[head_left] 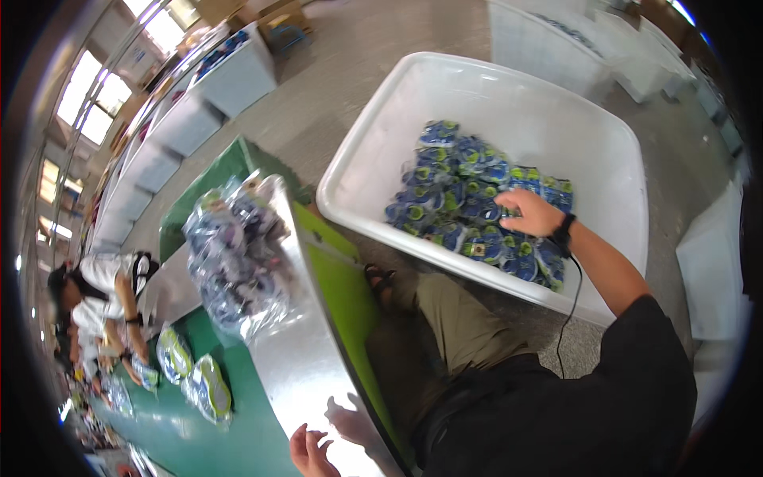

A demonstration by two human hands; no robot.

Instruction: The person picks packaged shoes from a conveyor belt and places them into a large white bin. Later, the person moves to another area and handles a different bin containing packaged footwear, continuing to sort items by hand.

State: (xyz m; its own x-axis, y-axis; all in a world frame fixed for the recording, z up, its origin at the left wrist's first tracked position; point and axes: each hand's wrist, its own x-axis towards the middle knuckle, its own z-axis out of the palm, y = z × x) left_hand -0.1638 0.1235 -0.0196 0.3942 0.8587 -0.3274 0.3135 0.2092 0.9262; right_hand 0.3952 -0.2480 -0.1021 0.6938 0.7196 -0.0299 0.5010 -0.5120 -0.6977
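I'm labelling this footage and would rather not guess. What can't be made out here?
All in the head view:
Left hand: wrist cut off by the lower edge.
Right hand: seen from above, so fingertip contact with the bagged blue-and-green items is unclear.
White tub: part of its floor hidden under those items.
Shiny heap: glare and plastic layers obscure its contents.
Green crate: partly hidden behind the heap.

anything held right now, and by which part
Nothing seems held: the right hand is over the packets, the left hand by the ledge.
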